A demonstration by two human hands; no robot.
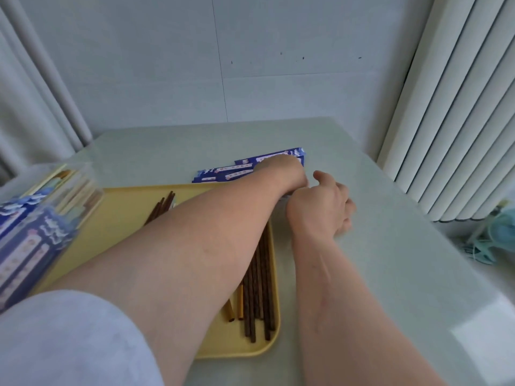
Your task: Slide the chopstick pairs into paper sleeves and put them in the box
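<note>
Head view, looking down across a pale table (390,246). Your left forearm, with a pale garment sleeve (69,338) at its upper end, crosses over the yellow tray (125,207). Your left hand (281,171) lies on the fanned stack of blue printed paper sleeves (223,174), which lies flat on the table just beyond the tray's far edge. The fingers of that hand are hidden behind the wrist, so you cannot tell whether they are spread or pinching a sleeve. Your right hand (323,210) rests on the table just right of the tray and close beside the left wrist. Its fingers are curled under and the thumb sticks out toward the sleeves; whether it encloses anything cannot be told. Dark brown chopsticks (259,274) lie loose along the tray's right side, partly covered by the left forearm, and more dark tips (164,204) show beyond the arm. Two lighter, yellowish chopsticks (230,309) lie beside the dark ones at the near end. The clear box (83,174) stands at the left edge of the view, touching or just beside the tray. It is blurred and holds chopsticks already in blue sleeves. A white ribbed radiator (459,107) stands to the right of the table, with a teal object (501,227) below it.
</note>
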